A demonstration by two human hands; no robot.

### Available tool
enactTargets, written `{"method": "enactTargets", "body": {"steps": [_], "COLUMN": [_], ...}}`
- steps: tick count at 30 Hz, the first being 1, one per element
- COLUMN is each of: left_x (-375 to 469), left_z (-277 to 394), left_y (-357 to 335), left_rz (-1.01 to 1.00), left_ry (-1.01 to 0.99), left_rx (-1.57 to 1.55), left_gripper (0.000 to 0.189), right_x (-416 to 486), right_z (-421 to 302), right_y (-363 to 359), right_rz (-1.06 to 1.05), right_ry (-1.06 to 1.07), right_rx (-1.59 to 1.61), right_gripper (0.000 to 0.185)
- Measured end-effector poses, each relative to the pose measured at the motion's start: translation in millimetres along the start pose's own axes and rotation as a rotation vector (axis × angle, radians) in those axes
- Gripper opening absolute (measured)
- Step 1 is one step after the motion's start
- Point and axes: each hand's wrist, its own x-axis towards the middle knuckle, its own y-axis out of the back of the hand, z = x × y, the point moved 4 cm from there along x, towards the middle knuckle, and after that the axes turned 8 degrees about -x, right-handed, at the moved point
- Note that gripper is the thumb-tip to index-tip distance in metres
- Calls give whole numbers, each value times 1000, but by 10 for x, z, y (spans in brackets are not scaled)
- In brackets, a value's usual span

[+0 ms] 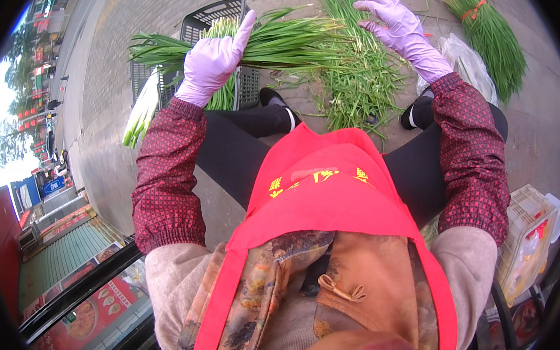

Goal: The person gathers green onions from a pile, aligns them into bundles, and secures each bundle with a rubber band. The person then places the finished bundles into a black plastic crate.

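Observation:
My left hand [208, 69], in a thin lilac glove, grips a bunch of garlic chives [297, 43] that lies sideways across it, the leaves spreading to both sides. The thumb is raised along the bunch. On the right, my right hand [397, 30] wears the same kind of glove. Its fingers are bent and apart, with nothing seen between them, above loose chives [338, 5]. Between my feet, a heap of chive scraps [364, 96] covers the ground. Beneath and behind my left hand stands a dark plastic crate [222, 10] with more greens in it.
White-stemmed greens [142, 111] hang at the crate's near left side. At the upper right lies a large chive bundle [494, 48] with a red tie, beside a clear plastic bag [464, 66]. A pale plastic basket [526, 233] stands to my right. My red apron [327, 187] covers my lap.

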Motion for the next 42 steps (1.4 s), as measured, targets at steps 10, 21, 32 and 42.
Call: {"method": "enactTargets", "body": {"steps": [10,21,32,42], "left_x": [105,170,173,44], "left_z": [73,129,146,43], "left_y": [171,175,138,177], "left_rz": [62,100,106,114], "left_ry": [-26,36,69,90], "left_rx": [122,36,-16,20], "left_gripper": [61,57,56,58], "right_x": [-13,-41,-185,-253], "right_z": [-208,-413,-220,498], "right_y": [-204,-1,-344,-223], "right_rz": [-136,95,-143,-187], "right_ry": [40,156,-556,-621], "right_rx": [35,60,1079,241], "right_gripper": [34,29,17,35]}}
